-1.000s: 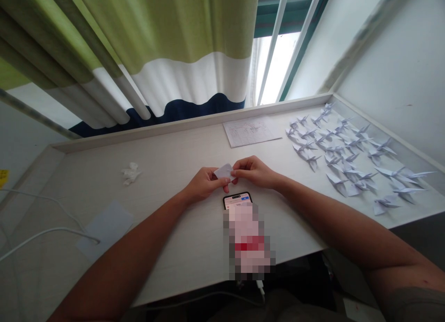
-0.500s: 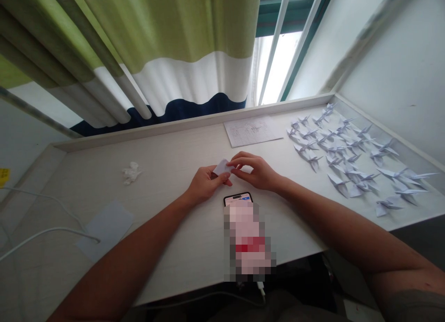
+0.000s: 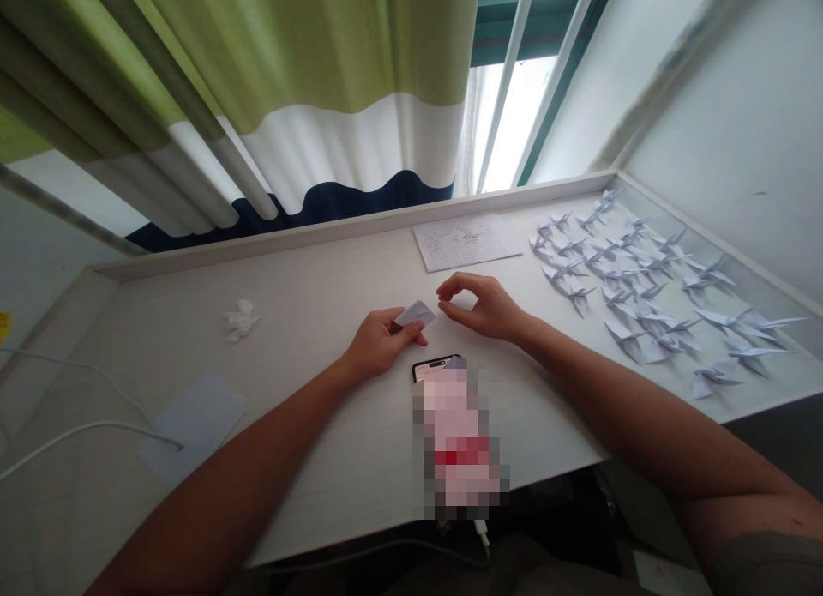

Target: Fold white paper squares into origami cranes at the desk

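A small folded piece of white paper (image 3: 416, 312) is pinched in my left hand (image 3: 381, 343), the thumb lying over its lower edge. Just to the right of the paper hovers my right hand (image 3: 483, 307), its thumb and curled fingers slightly apart with nothing visible between them. Its fingertips look separate from the paper's right corner. Below both hands lies a phone (image 3: 439, 367), its screen mostly blurred out. Several white folded paper cranes (image 3: 633, 274) are spread over the right side of the desk (image 3: 309, 296).
A sheet with printed or written marks (image 3: 466, 241) lies near the desk's back ledge. On the left are a crumpled tissue (image 3: 240, 321), a square of white paper (image 3: 199, 420) and a white cable (image 3: 96, 426) crossing it. A curtain (image 3: 309, 81) hangs behind the desk.
My right hand has let go of the folded paper and moved a little up and right. More of the paper's face shows now. My left hand keeps its hold.
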The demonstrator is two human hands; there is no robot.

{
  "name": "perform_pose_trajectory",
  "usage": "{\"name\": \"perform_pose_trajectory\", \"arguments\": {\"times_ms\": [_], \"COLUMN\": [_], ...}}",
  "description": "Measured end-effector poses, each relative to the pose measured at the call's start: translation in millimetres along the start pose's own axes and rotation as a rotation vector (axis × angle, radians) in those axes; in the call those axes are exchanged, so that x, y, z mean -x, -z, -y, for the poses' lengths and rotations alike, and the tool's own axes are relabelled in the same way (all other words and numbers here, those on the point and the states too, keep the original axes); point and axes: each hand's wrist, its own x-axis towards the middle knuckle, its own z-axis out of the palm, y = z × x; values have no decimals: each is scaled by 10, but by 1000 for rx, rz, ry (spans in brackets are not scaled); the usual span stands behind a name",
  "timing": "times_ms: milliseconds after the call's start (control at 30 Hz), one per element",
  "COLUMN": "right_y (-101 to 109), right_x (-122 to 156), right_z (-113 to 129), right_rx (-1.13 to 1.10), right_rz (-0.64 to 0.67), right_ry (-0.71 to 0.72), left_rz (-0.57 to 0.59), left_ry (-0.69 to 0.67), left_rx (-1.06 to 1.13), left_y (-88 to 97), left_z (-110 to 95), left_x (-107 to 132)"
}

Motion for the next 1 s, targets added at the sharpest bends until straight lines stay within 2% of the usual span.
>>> {"name": "perform_pose_trajectory", "arguments": {"times_ms": [100, 233, 433, 700, 900, 1000], "right_y": [-16, -111, -148, -68, -77, -129], "right_x": [13, 37, 38, 6, -6, 3], "right_z": [18, 83, 118, 91, 34, 43], "right_rx": [-149, -320, -377, -460, -571, -617], "right_rz": [82, 213, 190, 266, 160, 232], "right_ry": [-15, -105, -162, -165, -218, -255], "left_rz": [24, 56, 74, 93, 113, 140], "left_ry": [1, -30, -55, -68, -31, -36], "left_rx": [23, 23, 12, -8, -3, -25], "left_y": [5, 10, 12, 17, 20, 33], "left_z": [2, -2, -6, 11, -15, -22], "left_x": [-5, -8, -13, -17, -11, -18]}}
